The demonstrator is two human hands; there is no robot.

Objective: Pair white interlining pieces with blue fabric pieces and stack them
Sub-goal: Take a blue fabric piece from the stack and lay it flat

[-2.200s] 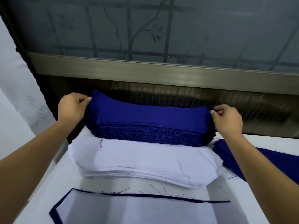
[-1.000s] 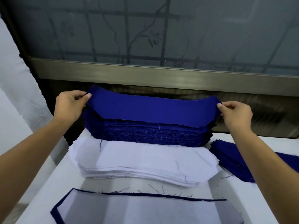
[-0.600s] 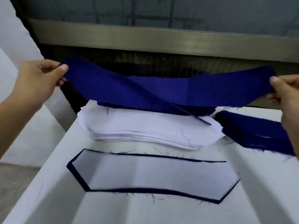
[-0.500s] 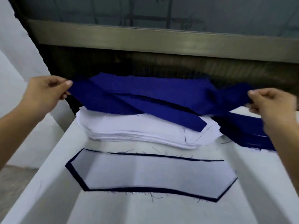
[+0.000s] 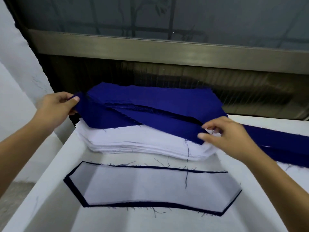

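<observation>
From the head camera I see the left hand [image 5: 56, 108] pinching, thumb over forefinger, the left end of a long blue fabric piece [image 5: 167, 128]. The piece is a matte woven strip with angled ends and frayed edges. It runs slantwise down to the right hand [image 5: 229, 133], whose thumb and curled forefinger nip its right end; that hand is somewhat blurred on my feed.

The strip hangs partly folded over a thick blue stack [image 5: 158, 96] of the same cloth at the far side of the table [image 5: 41, 206]. Its lower edge crosses the white interlining stack [image 5: 142, 143], a pile of thin, pale, slightly fanned sheets just in front of the blue one. A dark thread [image 5: 187, 158] dangles from the strip's right end.

Nearer to me lies a paired piece [image 5: 150, 186]: a semi-sheer white layer on blue cloth, flat, long with slanted ends, and a narrow navy border fringed with loose threads. To the right a second blue pile [image 5: 275, 146] lies flat. Behind it all runs a dull metal window ledge [image 5: 167, 49].
</observation>
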